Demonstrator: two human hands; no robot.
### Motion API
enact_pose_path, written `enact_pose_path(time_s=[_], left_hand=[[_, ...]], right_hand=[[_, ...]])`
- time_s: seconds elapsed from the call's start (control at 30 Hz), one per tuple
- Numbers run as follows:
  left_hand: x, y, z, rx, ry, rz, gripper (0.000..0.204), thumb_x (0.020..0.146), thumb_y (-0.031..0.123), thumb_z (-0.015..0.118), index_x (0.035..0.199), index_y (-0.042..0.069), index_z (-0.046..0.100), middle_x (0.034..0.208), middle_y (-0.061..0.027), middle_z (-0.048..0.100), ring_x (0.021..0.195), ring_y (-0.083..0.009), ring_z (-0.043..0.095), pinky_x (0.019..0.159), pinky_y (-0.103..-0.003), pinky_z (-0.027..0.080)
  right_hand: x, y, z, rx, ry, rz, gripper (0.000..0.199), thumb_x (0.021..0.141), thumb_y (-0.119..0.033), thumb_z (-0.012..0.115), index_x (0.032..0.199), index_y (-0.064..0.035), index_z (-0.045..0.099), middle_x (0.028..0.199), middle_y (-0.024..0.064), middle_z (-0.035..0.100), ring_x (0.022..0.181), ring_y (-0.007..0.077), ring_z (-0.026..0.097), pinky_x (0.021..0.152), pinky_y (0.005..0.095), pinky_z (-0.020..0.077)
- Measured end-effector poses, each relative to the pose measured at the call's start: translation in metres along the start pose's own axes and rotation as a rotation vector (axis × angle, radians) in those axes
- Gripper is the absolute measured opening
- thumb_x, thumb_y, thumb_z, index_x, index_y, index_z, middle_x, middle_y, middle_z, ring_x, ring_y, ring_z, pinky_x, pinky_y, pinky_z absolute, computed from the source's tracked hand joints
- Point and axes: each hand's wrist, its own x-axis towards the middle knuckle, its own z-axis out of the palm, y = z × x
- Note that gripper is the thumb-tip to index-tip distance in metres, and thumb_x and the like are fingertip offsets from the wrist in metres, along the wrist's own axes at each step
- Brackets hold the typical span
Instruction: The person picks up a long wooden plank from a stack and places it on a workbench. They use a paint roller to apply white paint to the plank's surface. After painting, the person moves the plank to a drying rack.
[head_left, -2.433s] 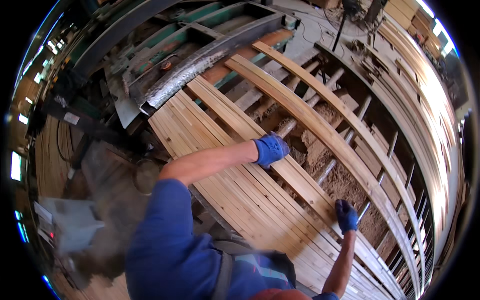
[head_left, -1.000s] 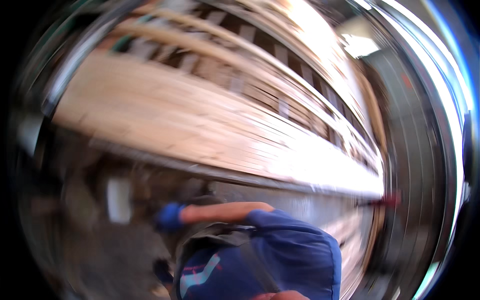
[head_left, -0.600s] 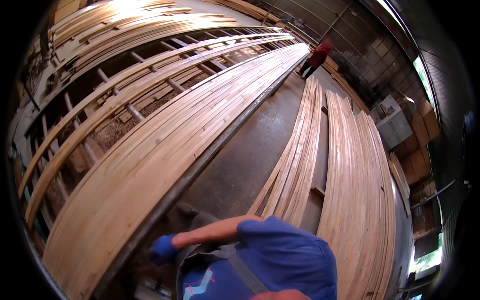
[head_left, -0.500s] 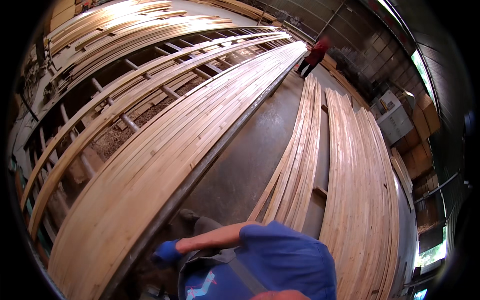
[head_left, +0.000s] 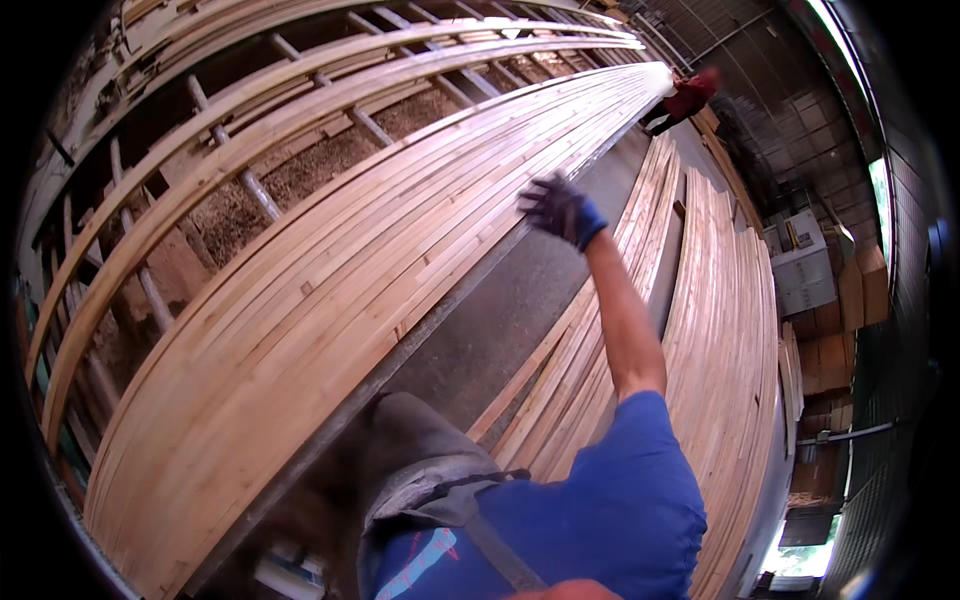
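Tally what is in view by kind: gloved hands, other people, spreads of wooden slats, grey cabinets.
Gloved hands: 1, the right hand, fingers spread, blurred
Other people: 1, the person in red, far end
Slat spreads: 3, the rack spread, near floor row, far floor row
Cabinets: 1, the grey cabinet
Total: 6

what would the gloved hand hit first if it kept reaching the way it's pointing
Most likely the near edge of the long wooden slats: the gloved hand stretches toward them, fingers spread, though depth is hard to judge.
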Motion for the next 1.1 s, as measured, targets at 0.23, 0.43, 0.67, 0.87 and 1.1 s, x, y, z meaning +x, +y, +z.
enact_pose_path(time_s=[0.23, 0.43, 0.67, 0.87, 1.1], left_hand=[[0.016, -0.007, 0.039, 0.006, -0.007, -0.086, 0.024, 0.09, 0.018, 0.052, 0.104, 0.003, 0.065, 0.09, -0.0129, 0.067, 0.077, -0.0247, 0.064, 0.069, -0.035, 0.053], [0.016, -0.01, 0.06, -0.084, -0.025, -0.109, 0.023, 0.089, 0.019, 0.053, 0.102, 0.004, 0.065, 0.087, -0.0122, 0.067, 0.074, -0.0241, 0.064, 0.066, -0.034, 0.053], [0.007, -0.122, -0.007, -0.444, -0.024, -0.012, 0.023, 0.089, 0.02, 0.055, 0.1, 0.005, 0.067, 0.084, -0.0114, 0.068, 0.071, -0.0234, 0.064, 0.063, -0.034, 0.053], [-0.145, -0.273, -0.102, -1.222, 0.393, -0.01, 0.031, 0.097, 0.029, 0.044, 0.116, 0.008, 0.057, 0.106, -0.0173, 0.065, 0.091, -0.0303, 0.064, 0.076, -0.038, 0.052], [-0.252, -0.417, 0.05, -1.516, 0.471, -0.251, 0.05, 0.095, 0.051, 0.041, 0.127, 0.013, 0.048, 0.121, -0.0145, 0.057, 0.112, -0.0314, 0.054, 0.097, -0.047, 0.04]], right_hand=[[0.179, -0.049, 0.168, -0.059, -0.105, -0.422, 0.031, 0.099, -0.034, 0.044, 0.112, -0.0069, 0.053, 0.103, 0.0127, 0.063, 0.086, 0.0251, 0.065, 0.078, 0.0375, 0.0544], [-0.04, 0.152, 0.384, -0.513, -1.243, -0.283, 0.043, 0.091, -0.038, 0.061, 0.121, -0.0076, 0.057, 0.1, 0.011, 0.067, 0.086, 0.0201, 0.062, 0.077, 0.0351, 0.0506], [-0.116, 0.333, 0.439, -1.475, -1.498, -0.27, 0.032, 0.086, -0.031, 0.055, 0.113, -0.0152, 0.064, 0.103, 0.022, 0.065, 0.093, 0.0377, 0.063, 0.083, 0.0423, 0.0511], [-0.114, 0.629, 0.53, -1.429, -1.331, -0.77, 0.039, 0.087, -0.038, 0.054, 0.11, -0.0073, 0.062, 0.112, 0.0237, 0.061, 0.102, 0.0389, 0.059, 0.088, 0.0471, 0.0471], [-0.146, 0.747, 0.584, -1.48, -1.646, -0.455, 0.044, 0.087, -0.035, 0.054, 0.122, -0.0079, 0.055, 0.12, 0.0206, 0.059, 0.11, 0.038, 0.056, 0.093, 0.0449, 0.0454]])
